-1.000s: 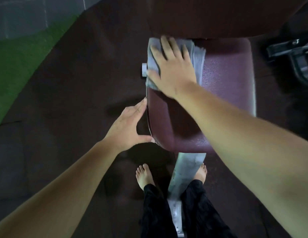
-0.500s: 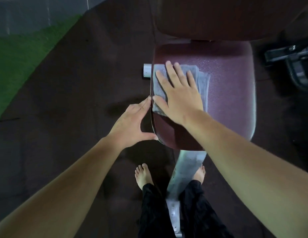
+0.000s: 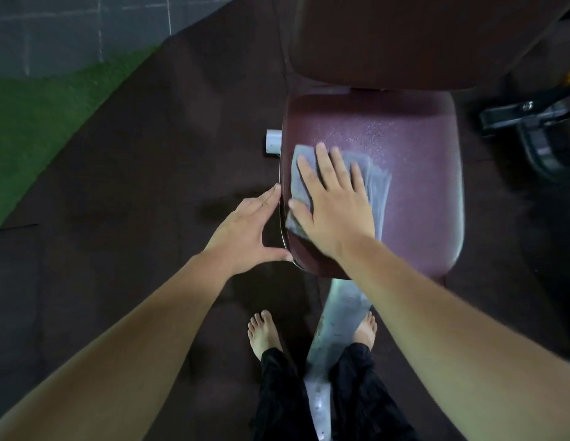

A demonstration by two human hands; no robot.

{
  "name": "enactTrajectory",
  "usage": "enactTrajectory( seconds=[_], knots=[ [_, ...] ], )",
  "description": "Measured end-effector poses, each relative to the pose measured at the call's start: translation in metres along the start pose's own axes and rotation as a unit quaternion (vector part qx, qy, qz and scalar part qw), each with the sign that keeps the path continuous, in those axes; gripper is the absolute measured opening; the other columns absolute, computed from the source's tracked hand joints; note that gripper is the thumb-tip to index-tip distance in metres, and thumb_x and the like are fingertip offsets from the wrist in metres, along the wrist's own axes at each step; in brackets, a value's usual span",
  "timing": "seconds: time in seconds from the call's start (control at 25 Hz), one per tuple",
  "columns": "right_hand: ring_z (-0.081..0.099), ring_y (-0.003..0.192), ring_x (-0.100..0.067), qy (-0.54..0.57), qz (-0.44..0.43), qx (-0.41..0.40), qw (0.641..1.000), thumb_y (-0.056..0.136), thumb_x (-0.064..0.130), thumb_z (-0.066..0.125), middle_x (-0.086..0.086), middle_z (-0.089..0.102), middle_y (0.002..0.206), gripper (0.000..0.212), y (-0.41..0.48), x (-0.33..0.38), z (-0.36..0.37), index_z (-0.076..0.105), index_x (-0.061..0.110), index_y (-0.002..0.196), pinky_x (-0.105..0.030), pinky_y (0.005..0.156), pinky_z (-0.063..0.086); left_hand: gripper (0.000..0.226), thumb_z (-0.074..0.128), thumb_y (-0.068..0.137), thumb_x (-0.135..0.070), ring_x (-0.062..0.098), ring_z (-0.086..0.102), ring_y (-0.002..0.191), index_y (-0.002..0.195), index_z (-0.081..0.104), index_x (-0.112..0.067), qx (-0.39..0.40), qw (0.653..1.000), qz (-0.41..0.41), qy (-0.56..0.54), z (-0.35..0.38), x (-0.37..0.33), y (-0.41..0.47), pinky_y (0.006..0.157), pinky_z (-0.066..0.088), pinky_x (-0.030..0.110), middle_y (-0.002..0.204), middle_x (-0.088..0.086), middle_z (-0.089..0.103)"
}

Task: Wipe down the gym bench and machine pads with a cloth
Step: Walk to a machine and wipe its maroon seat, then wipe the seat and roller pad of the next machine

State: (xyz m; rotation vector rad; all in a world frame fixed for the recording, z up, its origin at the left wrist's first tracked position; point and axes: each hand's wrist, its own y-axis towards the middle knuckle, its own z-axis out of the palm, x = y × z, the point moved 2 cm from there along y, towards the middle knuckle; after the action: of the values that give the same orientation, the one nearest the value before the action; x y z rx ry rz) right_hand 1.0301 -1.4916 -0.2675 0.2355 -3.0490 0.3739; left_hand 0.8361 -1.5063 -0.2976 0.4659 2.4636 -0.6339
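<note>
The right hand [image 3: 336, 211] lies flat with fingers spread and straight, pressing a grey cloth [image 3: 377, 183] onto the left half of the maroon bench [image 3: 420, 186], just right of frame centre. The left hand [image 3: 245, 230] is also open. Its fingertips touch the bench's left edge and its thumb reaches toward the near left corner. The back pad [image 3: 404, 43] fills the top of the frame. A white tube end [image 3: 273, 142] juts out left of the bench. Below, a grey frame [image 3: 337, 316] runs between two bare feet [image 3: 264, 332] on the dark floor [image 3: 118, 218]. Green turf [image 3: 38, 116] lies at upper left.
</note>
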Motion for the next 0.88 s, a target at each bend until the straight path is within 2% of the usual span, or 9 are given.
enactTrajectory(
  seconds=[0.12, 0.24, 0.32, 0.44, 0.56, 0.68, 0.76, 0.88],
  knots=[
    [-0.004, 0.160, -0.029, 0.002, 0.015, 0.015, 1.000, 0.105, 0.061, 0.026, -0.008, -0.004, 0.174, 0.074, -0.044, 0.001, 0.011, 0.003, 0.027, 0.166, -0.052, 0.129, 0.003, 0.127, 0.083, 0.076, -0.058, 0.007, 0.018, 0.151, 0.166, -0.002, -0.030, 0.012, 1.000, -0.019, 0.006, -0.005, -0.005, -0.004, 0.120, 0.027, 0.030, 0.172, -0.016, 0.009],
    [-0.006, 0.160, -0.026, 0.037, 0.017, 0.040, 0.998, 0.105, 0.059, 0.026, -0.005, -0.005, 0.174, 0.072, -0.042, -0.001, 0.001, 0.003, 0.029, 0.166, -0.049, 0.130, 0.001, 0.111, 0.079, 0.083, -0.048, 0.011, 0.022, 0.151, 0.166, 0.007, -0.029, 0.006, 0.998, -0.054, 0.004, -0.006, -0.015, -0.016, 0.122, 0.033, 0.037, 0.170, -0.011, 0.021],
    [0.003, 0.160, -0.025, 0.072, -0.006, 0.052, 0.996, 0.106, 0.049, 0.033, -0.004, 0.005, 0.174, 0.069, -0.038, -0.007, -0.016, 0.008, 0.026, 0.166, -0.045, 0.129, 0.007, 0.091, 0.070, 0.089, -0.033, 0.016, 0.033, 0.146, 0.165, 0.020, -0.027, -0.021, 0.996, -0.087, -0.030, -0.003, -0.030, -0.027, 0.115, 0.041, 0.042, 0.162, -0.007, 0.037],
    [0.031, 0.146, -0.030, 0.104, -0.014, 0.064, 0.992, 0.096, 0.035, 0.054, -0.008, 0.034, 0.161, 0.077, -0.030, -0.025, -0.042, 0.021, 0.017, 0.163, -0.044, 0.120, 0.028, 0.073, 0.063, 0.093, -0.032, 0.018, 0.051, 0.132, 0.160, 0.035, -0.027, -0.072, 0.976, -0.179, -0.099, 0.010, -0.059, -0.041, 0.106, 0.048, 0.041, 0.147, -0.005, 0.052],
    [0.042, 0.129, -0.031, 0.068, -0.019, 0.091, 0.993, 0.088, 0.039, 0.067, -0.008, 0.050, 0.142, 0.073, -0.013, -0.036, -0.055, 0.042, 0.017, 0.152, -0.043, 0.107, 0.039, 0.056, 0.060, 0.095, -0.036, 0.018, 0.061, 0.118, 0.150, 0.050, -0.028, -0.143, 0.937, -0.274, -0.166, 0.026, -0.091, -0.047, 0.098, 0.053, 0.040, 0.139, -0.006, 0.055],
    [0.047, 0.119, -0.030, 0.064, -0.016, 0.110, 0.992, 0.082, 0.043, 0.074, -0.005, 0.058, 0.122, 0.049, -0.003, -0.042, -0.060, 0.060, 0.015, 0.121, -0.042, 0.099, 0.044, 0.033, 0.063, 0.091, -0.044, 0.019, 0.063, 0.105, 0.120, 0.066, -0.028, -0.215, 0.882, -0.355, -0.222, 0.037, -0.119, -0.045, 0.090, 0.054, 0.038, 0.123, -0.009, 0.053],
    [0.047, 0.116, -0.029, 0.081, -0.024, 0.134, 0.987, 0.082, 0.040, 0.076, -0.003, 0.055, 0.107, 0.034, -0.001, -0.046, -0.060, 0.061, 0.015, 0.099, -0.041, 0.093, 0.047, 0.025, 0.069, 0.087, -0.048, 0.020, 0.062, 0.098, 0.102, 0.064, -0.028, -0.248, 0.847, -0.394, -0.256, 0.042, -0.130, -0.040, 0.085, 0.054, 0.038, 0.110, -0.010, 0.054],
    [0.048, 0.109, -0.025, 0.131, -0.054, 0.157, 0.977, 0.081, 0.034, 0.075, 0.003, 0.046, 0.101, 0.030, -0.004, -0.047, -0.064, 0.050, 0.018, 0.082, -0.035, 0.082, 0.048, 0.016, 0.070, 0.087, -0.042, 0.016, 0.065, 0.085, 0.089, 0.063, -0.028, -0.282, 0.790, -0.444, -0.315, 0.038, -0.138, -0.036, 0.076, 0.054, 0.034, 0.092, -0.009, 0.066]
  ],
)
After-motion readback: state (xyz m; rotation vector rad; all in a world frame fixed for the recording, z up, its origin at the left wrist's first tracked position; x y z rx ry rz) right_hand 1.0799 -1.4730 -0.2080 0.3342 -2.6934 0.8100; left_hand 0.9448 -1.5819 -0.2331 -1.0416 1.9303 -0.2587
